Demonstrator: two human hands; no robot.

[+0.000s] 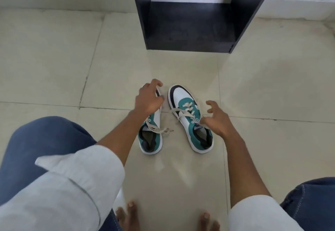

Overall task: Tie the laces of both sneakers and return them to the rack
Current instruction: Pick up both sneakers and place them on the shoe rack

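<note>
Two white, teal and black sneakers stand side by side on the floor, toes pointing away from me. The left sneaker (150, 136) has its toe covered by my left hand (147, 99), fingers curled over the front. Its cream laces lie loose across the tongue. The right sneaker (186, 111) has loose laces too. My right hand (215, 118) hovers at its right side with fingers spread, fingertips near the lace ends. The black rack (188, 18) stands open ahead, its bottom shelf bare.
Beige floor tiles surround the shoes. My knees in blue jeans (45, 140) frame the view at both lower corners and my bare toes (130, 212) show at the bottom edge. A pale wall runs behind the rack.
</note>
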